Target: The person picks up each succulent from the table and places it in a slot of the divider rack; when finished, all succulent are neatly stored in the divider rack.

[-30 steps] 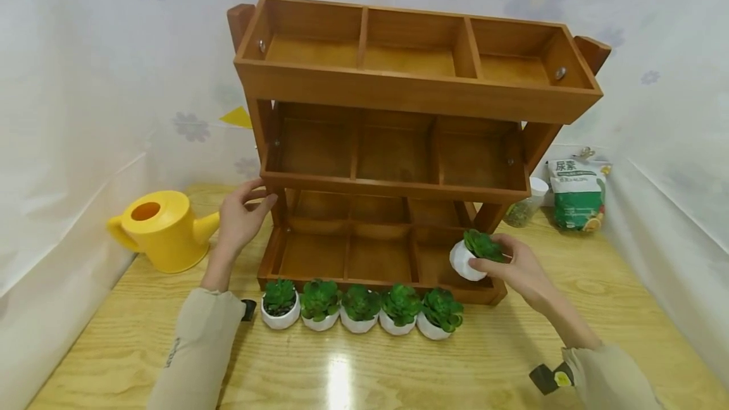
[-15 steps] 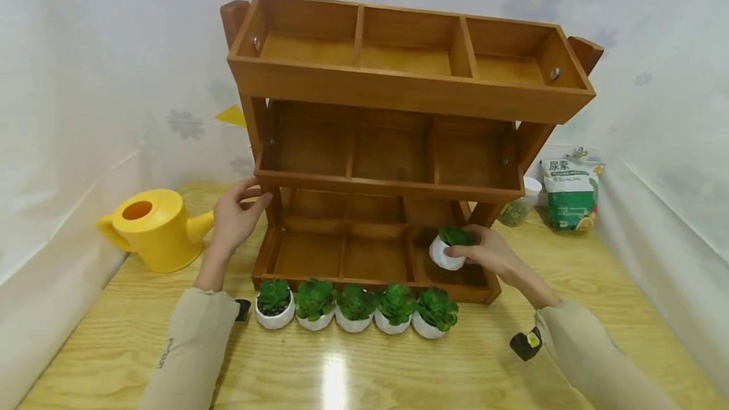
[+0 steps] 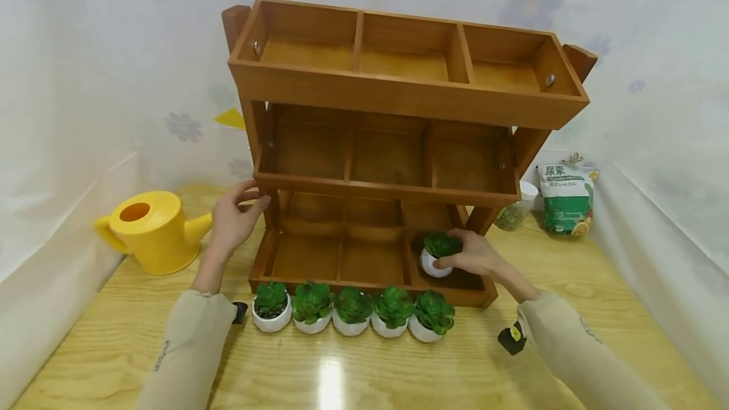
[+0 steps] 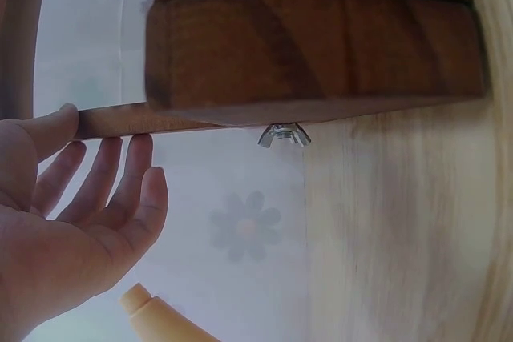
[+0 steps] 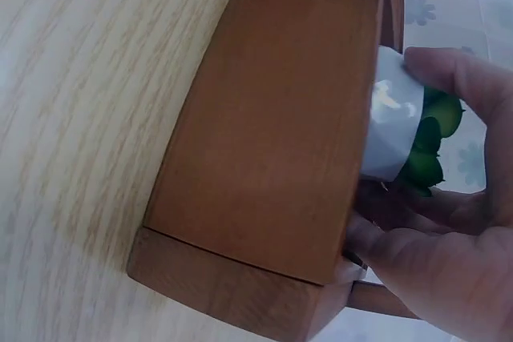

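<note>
The plant point(image 3: 440, 244) in the right hand point(image 3: 469, 255) is inside the right compartment point(image 3: 468, 279) of the bottom tray point(image 3: 460, 297), its white pot point(image 5: 393, 126) held nearly upright behind the tray's front board; whether the base touches the tray floor cannot be told. The right fingers pinch the pot from both sides, close under the green leaves. The left hand point(image 3: 232, 217) is at the left post point(image 3: 274, 211) of the wooden shelf point(image 3: 398, 99), just below the middle tray point(image 3: 387, 190), with its thumb at the front and its other fingers curved to the far side; how firmly they grip cannot be told. In the left wrist view a wing nut point(image 4: 284, 134) sticks out of the wood near that hand. Five plants point(image 3: 352, 314) in white pots stand close together in a row on the desk point(image 3: 273, 372), just in front of the bottom tray. A yellow watering can point(image 3: 159, 239) stands left of the shelf, its spout pointing toward the left hand. Near the shelf's right side are a white-lidded jar point(image 3: 511, 215) and, beside it, a green-and-white bag point(image 3: 566, 204) with a clip point(image 3: 574, 158) on top.
</note>
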`<state>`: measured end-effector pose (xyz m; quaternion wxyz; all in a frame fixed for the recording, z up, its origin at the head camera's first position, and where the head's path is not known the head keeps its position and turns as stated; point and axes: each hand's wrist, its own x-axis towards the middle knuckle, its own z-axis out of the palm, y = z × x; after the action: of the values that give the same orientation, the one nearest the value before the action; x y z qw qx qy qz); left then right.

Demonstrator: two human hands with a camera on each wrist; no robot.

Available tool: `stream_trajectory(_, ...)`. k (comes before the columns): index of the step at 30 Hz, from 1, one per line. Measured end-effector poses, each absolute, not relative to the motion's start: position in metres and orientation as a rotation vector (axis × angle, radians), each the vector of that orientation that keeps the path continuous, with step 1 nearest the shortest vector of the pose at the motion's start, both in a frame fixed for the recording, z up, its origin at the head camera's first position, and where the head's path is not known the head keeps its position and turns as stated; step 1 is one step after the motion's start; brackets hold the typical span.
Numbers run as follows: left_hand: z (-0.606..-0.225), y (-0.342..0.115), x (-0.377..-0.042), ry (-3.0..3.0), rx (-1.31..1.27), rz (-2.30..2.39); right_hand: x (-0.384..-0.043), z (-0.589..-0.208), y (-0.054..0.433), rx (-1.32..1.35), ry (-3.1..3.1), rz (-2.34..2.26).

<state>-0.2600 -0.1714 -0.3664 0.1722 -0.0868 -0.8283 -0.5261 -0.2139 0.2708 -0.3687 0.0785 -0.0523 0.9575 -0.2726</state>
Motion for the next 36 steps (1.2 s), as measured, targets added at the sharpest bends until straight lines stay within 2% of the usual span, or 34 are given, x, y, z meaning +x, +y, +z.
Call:
stream_trajectory(23,-0.368,-0.167,-0.262,-2.354,-0.284,-1.478,-0.202,-0.374,0.278,-0.337,2.922,-0.789)
stream_trajectory(31,-0.368,-0.169,-0.26,-2.368,-0.26,-1.478,-0.185,-0.348,0.279,-0.513,3.035,-0.855)
stream_trajectory(36,-0.368,-0.171,-0.26,-2.358,-0.247,-1.483,-0.168,-0.334,0.274,-0.445,3.007,-1.073)
